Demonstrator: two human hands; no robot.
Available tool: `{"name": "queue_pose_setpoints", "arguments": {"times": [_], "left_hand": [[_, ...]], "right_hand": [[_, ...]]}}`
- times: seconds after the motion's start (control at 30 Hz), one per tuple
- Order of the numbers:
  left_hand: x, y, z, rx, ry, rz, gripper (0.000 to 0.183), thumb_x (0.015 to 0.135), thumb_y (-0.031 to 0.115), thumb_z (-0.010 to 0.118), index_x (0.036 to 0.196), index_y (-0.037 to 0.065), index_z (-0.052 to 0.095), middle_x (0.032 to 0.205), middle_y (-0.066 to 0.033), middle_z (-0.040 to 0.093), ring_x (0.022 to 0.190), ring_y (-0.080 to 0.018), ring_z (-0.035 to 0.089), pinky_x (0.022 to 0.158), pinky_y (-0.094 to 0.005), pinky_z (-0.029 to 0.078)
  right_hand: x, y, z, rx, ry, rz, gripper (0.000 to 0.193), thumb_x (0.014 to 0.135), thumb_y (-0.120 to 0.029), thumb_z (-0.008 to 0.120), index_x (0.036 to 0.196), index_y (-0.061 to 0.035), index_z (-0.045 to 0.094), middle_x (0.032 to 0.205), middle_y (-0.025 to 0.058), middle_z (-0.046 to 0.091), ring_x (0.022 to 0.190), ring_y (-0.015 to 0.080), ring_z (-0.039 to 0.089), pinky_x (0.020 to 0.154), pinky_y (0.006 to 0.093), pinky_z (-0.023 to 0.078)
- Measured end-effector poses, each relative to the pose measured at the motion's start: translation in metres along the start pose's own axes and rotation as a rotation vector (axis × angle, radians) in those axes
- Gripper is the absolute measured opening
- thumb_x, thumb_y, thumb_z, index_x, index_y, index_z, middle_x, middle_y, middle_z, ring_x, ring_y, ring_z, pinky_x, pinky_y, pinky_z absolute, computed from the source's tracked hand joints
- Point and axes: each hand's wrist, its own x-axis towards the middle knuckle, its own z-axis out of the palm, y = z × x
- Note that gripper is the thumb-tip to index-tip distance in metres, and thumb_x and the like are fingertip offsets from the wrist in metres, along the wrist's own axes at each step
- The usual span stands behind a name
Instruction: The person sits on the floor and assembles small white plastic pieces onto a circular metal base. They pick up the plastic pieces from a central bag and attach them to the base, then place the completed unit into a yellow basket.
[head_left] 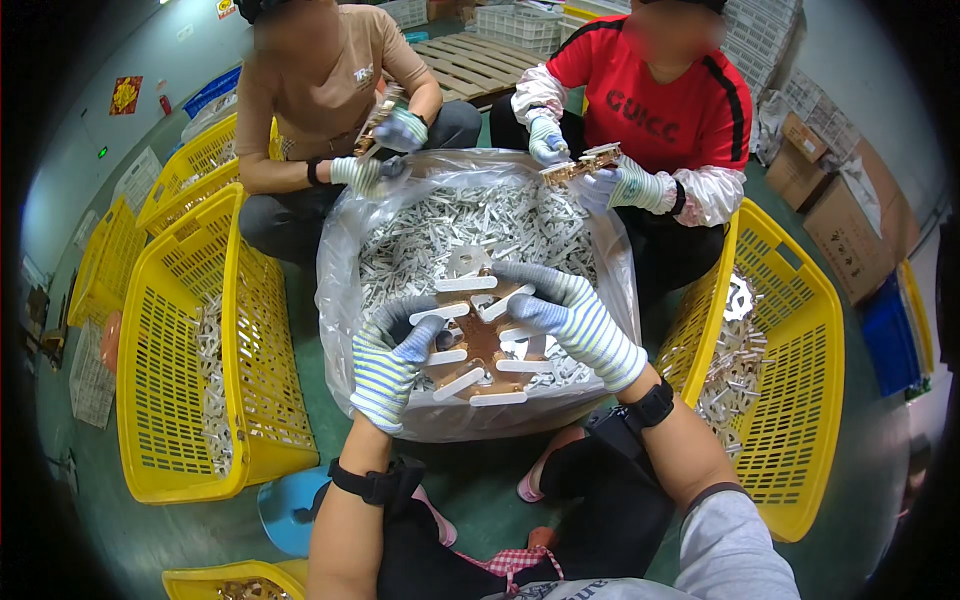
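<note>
My left hand (390, 362), in a striped glove with grey fingertips, grips the left side of a copper-coloured metal plate (474, 345). Gloved the same way, my right hand (578, 322) is closed on the plate's upper right side, its thumb and fingers around a pale bar. Pale flat bars stick out all around the plate's edge. Below it is a container lined with a clear plastic bag (345, 375), holding a heap of loose silvery metal strips (450, 222). A silvery plate-like piece (468, 260) lies on the heap just beyond the held plate.
Across the container, two gloved co-workers hold similar copper-coloured pieces (380, 120). Yellow crates (180, 380) of metal parts stand left, with another yellow crate (790, 400) right. A blue bucket (290, 510) sits by my left leg. Cardboard boxes (845, 235) and a wooden pallet (470, 65) stand farther back.
</note>
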Motion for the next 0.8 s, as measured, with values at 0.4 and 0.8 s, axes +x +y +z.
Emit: {"name": "queue_pose_setpoints", "arguments": {"times": [0.4, 0.8], "left_hand": [[-0.002, 0.002, 0.003, -0.073, 0.023, -0.009, 0.016, 0.086, 0.005, 0.067, 0.099, -0.003, 0.066, 0.083, -0.0104, 0.068, 0.072, -0.0144, 0.066, 0.067, -0.0268, 0.057], [0.006, -0.007, -0.003, -0.238, -0.044, 0.062, 0.047, 0.085, 0.01, 0.07, 0.126, 0.003, 0.049, 0.112, -0.0098, 0.059, 0.096, -0.0157, 0.06, 0.086, -0.0295, 0.051]], "right_hand": [[0.0, 0.0, -0.001, -0.018, -0.012, 0.01, 0.048, 0.092, -0.025, 0.065, 0.133, -0.0019, 0.053, 0.111, 0.0033, 0.064, 0.096, 0.0084, 0.059, 0.086, 0.0237, 0.047], [0.005, 0.002, -0.006, 0.182, 0.216, 0.01, 0.038, 0.092, -0.019, 0.064, 0.126, -0.0019, 0.059, 0.101, 0.0031, 0.067, 0.094, 0.0093, 0.061, 0.087, 0.0261, 0.049]]}}
